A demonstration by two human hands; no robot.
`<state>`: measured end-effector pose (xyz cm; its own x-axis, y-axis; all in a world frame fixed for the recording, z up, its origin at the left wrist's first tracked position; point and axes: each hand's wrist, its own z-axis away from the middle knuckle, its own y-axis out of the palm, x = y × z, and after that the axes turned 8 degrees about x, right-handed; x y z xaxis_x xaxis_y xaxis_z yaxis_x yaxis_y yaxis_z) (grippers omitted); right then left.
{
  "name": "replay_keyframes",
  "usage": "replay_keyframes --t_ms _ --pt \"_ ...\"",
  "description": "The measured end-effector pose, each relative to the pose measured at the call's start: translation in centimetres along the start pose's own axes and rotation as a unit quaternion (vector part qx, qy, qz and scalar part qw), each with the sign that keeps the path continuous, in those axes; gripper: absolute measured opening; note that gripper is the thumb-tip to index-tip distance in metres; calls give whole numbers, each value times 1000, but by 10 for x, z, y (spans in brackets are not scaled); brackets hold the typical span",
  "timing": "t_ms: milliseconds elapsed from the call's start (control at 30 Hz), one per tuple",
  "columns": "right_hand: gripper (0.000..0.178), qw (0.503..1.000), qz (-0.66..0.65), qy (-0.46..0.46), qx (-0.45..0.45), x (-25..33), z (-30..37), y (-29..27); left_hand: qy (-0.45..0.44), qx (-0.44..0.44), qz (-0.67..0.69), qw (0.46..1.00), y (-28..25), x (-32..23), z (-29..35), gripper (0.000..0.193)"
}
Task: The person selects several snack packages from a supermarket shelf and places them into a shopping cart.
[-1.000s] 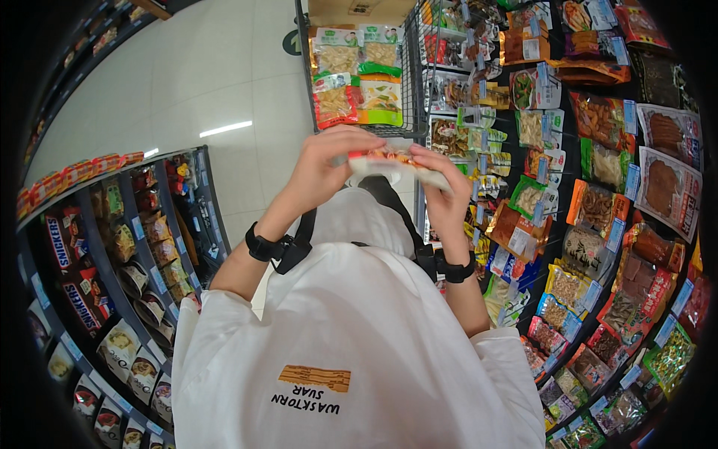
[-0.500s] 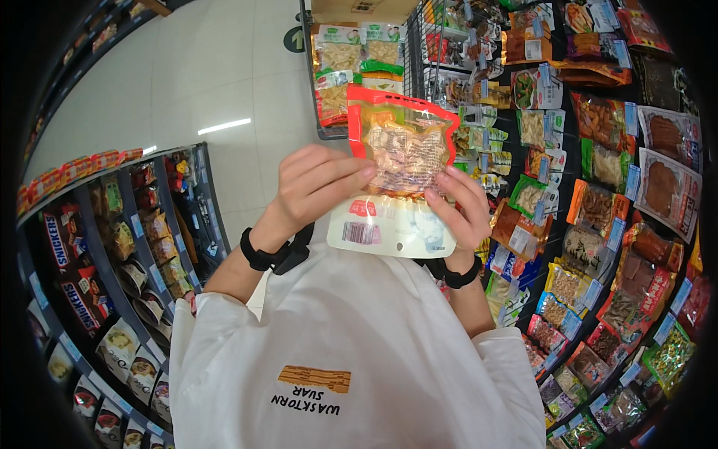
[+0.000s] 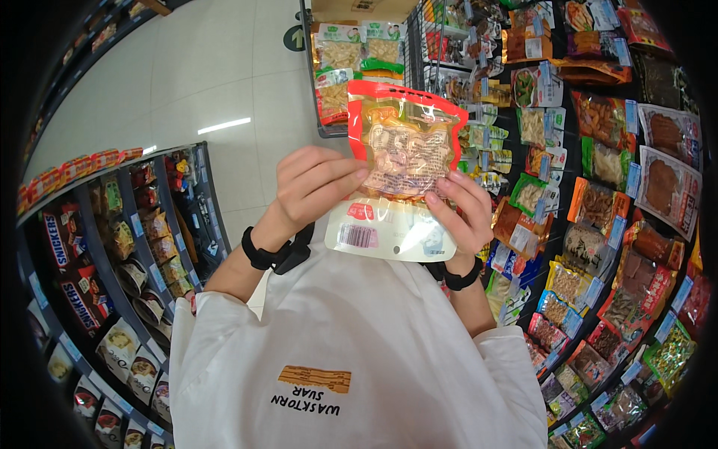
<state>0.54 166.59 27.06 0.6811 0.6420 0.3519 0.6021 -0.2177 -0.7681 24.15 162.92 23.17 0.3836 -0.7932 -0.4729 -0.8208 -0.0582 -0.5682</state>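
Nearest the camera is the person's white T-shirt (image 3: 359, 337), with a brown wood-grain patch (image 3: 314, 378) on it. A black wristband (image 3: 259, 251) circles the left wrist and another (image 3: 464, 275) the right.

In front of the chest, both hands grip one flat food pouch (image 3: 407, 161) between them. The left hand (image 3: 314, 187) is clamped on its left edge, fingertips on the printed face; the right hand (image 3: 462, 213) is clamped on its right edge, two fingertips showing on that face. The pouch has a red border at its far end, a clear window with pale brown pieces inside, and a white near end bearing a barcode and a small round hole. Its far end overlaps the view of a dark wire shopping cart (image 3: 334, 132).

In the cart, two green-and-white pouches lie side by side, a red-edged pouch (image 3: 331, 101) nearer, and a tan cardboard box (image 3: 363, 9) at the far end.

To the right, packaged snacks (image 3: 598, 202) hang in rows with blue price tags. To the left stands a dark rack (image 3: 202, 176) with chocolate-bar packs (image 3: 63, 239). Beyond it, a dark round arrow sticker (image 3: 295, 39) marks the pale tiled floor (image 3: 202, 82).
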Motion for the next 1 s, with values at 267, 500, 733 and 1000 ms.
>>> replay_keyframes --t_ms 267,500,733,1000 --pt "16 969 -189 157 -35 -9 0 13 -80 -19 93 992 15 -1 -10 21" --pt "21 999 -23 28 20 5 4 -18 47 -17 12 999 8 -3 -3 16" --pt "34 998 -34 -12 -42 13 18 -25 139 -60 -15 988 16 -11 -7 30" --pt "35 997 -74 7 -38 14 22 -19 156 -64 52 984 18 -17 -8 27"
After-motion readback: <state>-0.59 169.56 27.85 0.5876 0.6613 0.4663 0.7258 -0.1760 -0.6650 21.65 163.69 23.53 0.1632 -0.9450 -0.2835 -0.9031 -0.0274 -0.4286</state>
